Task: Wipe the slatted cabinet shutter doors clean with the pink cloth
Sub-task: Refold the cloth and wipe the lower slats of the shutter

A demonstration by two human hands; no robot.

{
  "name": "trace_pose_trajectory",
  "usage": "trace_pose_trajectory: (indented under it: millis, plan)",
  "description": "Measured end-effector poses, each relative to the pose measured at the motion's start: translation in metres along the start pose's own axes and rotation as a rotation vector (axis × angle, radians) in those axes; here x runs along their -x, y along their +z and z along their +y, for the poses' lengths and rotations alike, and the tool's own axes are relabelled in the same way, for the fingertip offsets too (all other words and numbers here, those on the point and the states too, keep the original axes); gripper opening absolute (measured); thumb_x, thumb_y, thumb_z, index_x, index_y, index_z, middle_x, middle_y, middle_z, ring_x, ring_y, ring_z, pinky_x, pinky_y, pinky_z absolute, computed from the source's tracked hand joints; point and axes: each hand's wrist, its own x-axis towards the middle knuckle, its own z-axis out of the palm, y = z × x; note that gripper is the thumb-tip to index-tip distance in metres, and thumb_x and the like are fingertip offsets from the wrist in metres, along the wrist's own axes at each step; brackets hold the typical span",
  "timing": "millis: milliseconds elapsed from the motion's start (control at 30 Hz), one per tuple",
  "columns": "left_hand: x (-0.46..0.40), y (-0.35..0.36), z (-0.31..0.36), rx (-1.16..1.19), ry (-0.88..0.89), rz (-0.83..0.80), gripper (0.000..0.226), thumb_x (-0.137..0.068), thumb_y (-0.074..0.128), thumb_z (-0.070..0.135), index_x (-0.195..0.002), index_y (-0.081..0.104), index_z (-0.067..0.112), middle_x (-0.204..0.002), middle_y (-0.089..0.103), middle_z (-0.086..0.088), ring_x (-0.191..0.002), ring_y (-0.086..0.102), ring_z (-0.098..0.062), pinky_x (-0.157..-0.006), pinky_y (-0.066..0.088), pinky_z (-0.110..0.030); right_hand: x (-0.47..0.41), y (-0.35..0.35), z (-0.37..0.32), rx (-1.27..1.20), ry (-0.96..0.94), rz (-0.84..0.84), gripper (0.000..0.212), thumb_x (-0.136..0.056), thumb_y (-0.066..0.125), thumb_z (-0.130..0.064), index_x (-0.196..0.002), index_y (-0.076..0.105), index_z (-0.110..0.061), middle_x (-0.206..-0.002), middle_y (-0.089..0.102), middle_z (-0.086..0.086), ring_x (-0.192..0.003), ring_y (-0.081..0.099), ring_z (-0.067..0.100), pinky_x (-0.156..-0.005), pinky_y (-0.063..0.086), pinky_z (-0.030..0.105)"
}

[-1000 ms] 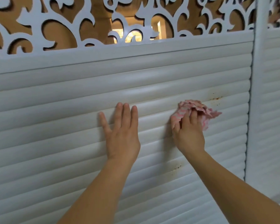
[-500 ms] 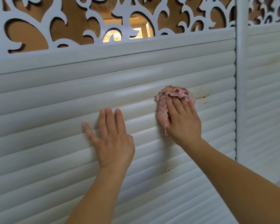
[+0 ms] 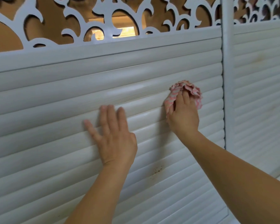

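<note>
At two o'clock on shutter door: right hand fingers curled, pressing bunched pink cloth; left hand flat, splayed, empty; risk: brown specks at six o'clock missed.

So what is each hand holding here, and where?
Right hand presses the bunched pink cloth against the slats, fingers over its middle. Left hand holds nothing, flat on the shutter.

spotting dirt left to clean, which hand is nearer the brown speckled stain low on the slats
Left. The left hand lies flat just above and left of the stain; the right hand, pressing the pink cloth, is higher, up right.
</note>
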Motion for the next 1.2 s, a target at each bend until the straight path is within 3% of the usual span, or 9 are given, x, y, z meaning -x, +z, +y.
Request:
trace_pose_trajectory:
  millis: [133,233,367,633,733,833,933,1100,1200]
  plan:
    - [-0.019,-0.003,0.034,-0.056,0.281,-0.045,0.069,-0.068,0.046,0.027,-0.135,0.044,0.01,-0.142,0.042,-0.013,-0.136,0.031,-0.028,-0.107,0.006,-0.064,0.007,0.006,0.003,0.079,-0.201,-0.073,0.058,-0.094,0.026,-0.038,-0.138,0.046,-0.006,-0.139,0.048,0.015,-0.124,0.045,0.039,-0.105,0.033,0.049]
    - [-0.032,-0.003,0.043,-0.17,0.326,-0.122,0.071,-0.071,0.043,0.033,-0.138,0.041,0.011,-0.145,0.039,-0.009,-0.138,0.029,-0.025,-0.108,0.011,-0.063,0.006,0.002,0.01,0.107,-0.289,-0.024,0.048,-0.095,0.036,-0.033,-0.133,0.052,-0.009,-0.132,0.055,0.011,-0.117,0.051,0.037,-0.099,0.041,0.046]
    - [-0.034,0.01,0.036,-0.175,0.377,-0.071,0.067,-0.068,0.051,0.027,-0.132,0.048,0.006,-0.133,0.051,-0.011,-0.129,0.041,-0.028,-0.106,0.021,-0.06,-0.003,-0.005,0.024,0.114,-0.342,0.035,0.048,-0.091,0.037,-0.032,-0.128,0.055,-0.009,-0.127,0.058,0.009,-0.115,0.053,0.036,-0.097,0.044,0.044]
    - [-0.033,0.025,0.033,-0.07,0.403,0.047,0.065,-0.07,0.05,0.019,-0.132,0.046,0.001,-0.129,0.053,-0.016,-0.12,0.038,-0.029,-0.105,0.022,-0.055,-0.039,-0.019,0.069,0.07,-0.141,0.072,0.058,-0.091,0.024,-0.039,-0.135,0.047,-0.011,-0.138,0.049,0.008,-0.125,0.044,0.032,-0.097,0.043,0.044]
    - [-0.032,0.025,0.035,-0.047,0.391,0.052,0.065,-0.07,0.05,0.018,-0.132,0.046,0.001,-0.129,0.053,-0.016,-0.12,0.038,-0.03,-0.105,0.022,-0.053,-0.053,-0.021,0.085,0.049,0.015,0.097,0.049,-0.097,0.032,-0.033,-0.141,0.041,-0.015,-0.146,0.039,0.005,-0.134,0.033,0.03,-0.103,0.033,0.042]
    - [-0.031,0.027,0.037,-0.049,0.374,0.047,0.063,-0.071,0.048,0.018,-0.132,0.045,0.001,-0.129,0.052,-0.016,-0.121,0.037,-0.03,-0.105,0.022,-0.053,-0.055,-0.014,0.076,-0.007,0.085,0.172,0.046,-0.096,0.033,-0.027,-0.136,0.046,-0.009,-0.142,0.043,0.011,-0.13,0.036,0.034,-0.103,0.03,0.039]
    - [-0.03,0.027,0.039,-0.051,0.349,0.047,0.062,-0.074,0.035,0.02,-0.132,0.045,0.001,-0.128,0.052,-0.016,-0.121,0.038,-0.03,-0.106,0.022,-0.054,-0.038,-0.005,0.052,-0.034,-0.04,0.186,0.052,-0.088,0.03,-0.03,-0.128,0.052,-0.005,-0.131,0.051,0.017,-0.117,0.045,0.039,-0.101,0.034,0.044]
    - [-0.029,0.026,0.039,-0.072,0.353,0.061,0.062,-0.073,0.032,0.02,-0.131,0.046,0.001,-0.127,0.052,-0.017,-0.119,0.039,-0.032,-0.105,0.025,-0.054,-0.022,0.0,0.044,0.048,-0.403,0.16,0.043,-0.09,0.04,-0.027,-0.122,0.059,-0.005,-0.122,0.058,0.015,-0.105,0.052,0.038,-0.095,0.04,0.044]
    - [-0.03,0.027,0.038,-0.085,0.363,0.066,0.062,-0.074,0.031,0.021,-0.132,0.045,0.0,-0.128,0.05,-0.018,-0.119,0.038,-0.033,-0.105,0.025,-0.055,-0.03,-0.002,0.06,0.046,-0.458,0.159,0.043,-0.09,0.041,-0.027,-0.122,0.058,-0.005,-0.12,0.059,0.016,-0.103,0.054,0.039,-0.092,0.045,0.045]
